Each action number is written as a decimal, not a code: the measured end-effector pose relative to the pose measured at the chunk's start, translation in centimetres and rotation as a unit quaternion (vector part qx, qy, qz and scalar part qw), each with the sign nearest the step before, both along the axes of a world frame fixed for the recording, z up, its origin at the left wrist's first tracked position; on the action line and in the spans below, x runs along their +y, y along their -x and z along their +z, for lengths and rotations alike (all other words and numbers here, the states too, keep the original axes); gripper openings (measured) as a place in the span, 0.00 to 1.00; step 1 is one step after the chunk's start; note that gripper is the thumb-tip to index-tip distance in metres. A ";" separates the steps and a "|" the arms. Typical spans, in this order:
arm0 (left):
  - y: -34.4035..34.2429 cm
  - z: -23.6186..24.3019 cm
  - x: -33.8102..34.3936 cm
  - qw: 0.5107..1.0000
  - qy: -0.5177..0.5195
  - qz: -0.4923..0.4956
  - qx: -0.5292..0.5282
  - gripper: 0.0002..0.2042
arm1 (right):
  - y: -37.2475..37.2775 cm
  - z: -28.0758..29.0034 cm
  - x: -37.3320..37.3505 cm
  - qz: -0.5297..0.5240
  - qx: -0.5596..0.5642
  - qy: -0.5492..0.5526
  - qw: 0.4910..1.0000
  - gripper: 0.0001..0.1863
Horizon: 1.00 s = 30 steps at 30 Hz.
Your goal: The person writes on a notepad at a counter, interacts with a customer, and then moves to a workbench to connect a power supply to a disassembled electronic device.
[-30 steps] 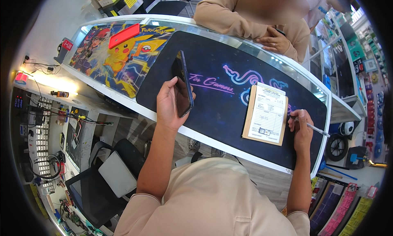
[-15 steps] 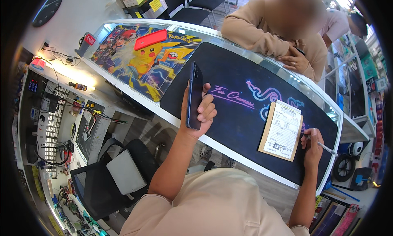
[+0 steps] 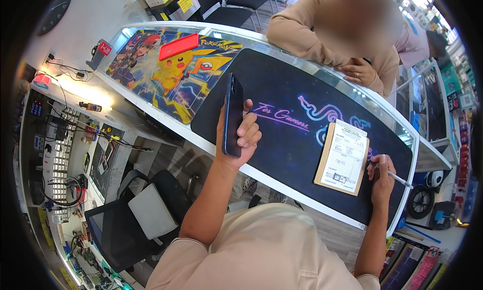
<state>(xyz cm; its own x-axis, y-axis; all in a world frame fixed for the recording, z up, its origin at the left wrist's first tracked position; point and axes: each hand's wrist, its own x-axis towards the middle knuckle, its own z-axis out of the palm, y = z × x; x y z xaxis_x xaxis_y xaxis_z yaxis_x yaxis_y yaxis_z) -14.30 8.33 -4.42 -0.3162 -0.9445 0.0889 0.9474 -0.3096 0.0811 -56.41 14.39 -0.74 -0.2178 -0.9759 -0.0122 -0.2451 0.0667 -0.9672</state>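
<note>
A dark blue phone stands upright in my left hand, its back toward the right and its camera bump near the top. The fingers wrap round its edge above the counter. My right hand rests on the black mat at the right, its fingers closed on a pale pen that sticks out to the right. Just left of that hand lies a clipboard with a filled-in paper form. The phone's screen is turned out of sight.
A red phone case lies on a colourful cartoon mat at the left of the glass counter. Across the counter a person in a beige sweatshirt leans on their arms. Behind me to the left are an office chair and a cluttered workbench.
The whole scene has shifted slightly left and down as the view moves. Both hands keep their holds on the phone and pen. The person opposite has leaned lower.
</note>
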 end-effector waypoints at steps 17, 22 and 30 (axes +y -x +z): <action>0.7 0.7 -0.3 0.996 -0.044 0.054 -0.053 0.17 | 0.3 -0.3 0.0 -0.003 -0.015 0.000 1.000 0.22; 0.3 2.4 0.0 0.969 -0.157 0.061 -0.182 0.04 | 0.5 -0.4 0.0 -0.003 -0.019 0.000 1.000 0.22; -2.0 5.9 -0.7 0.938 -0.094 0.006 -0.334 0.18 | 0.4 -0.2 -0.1 -0.002 -0.020 -0.004 1.000 0.23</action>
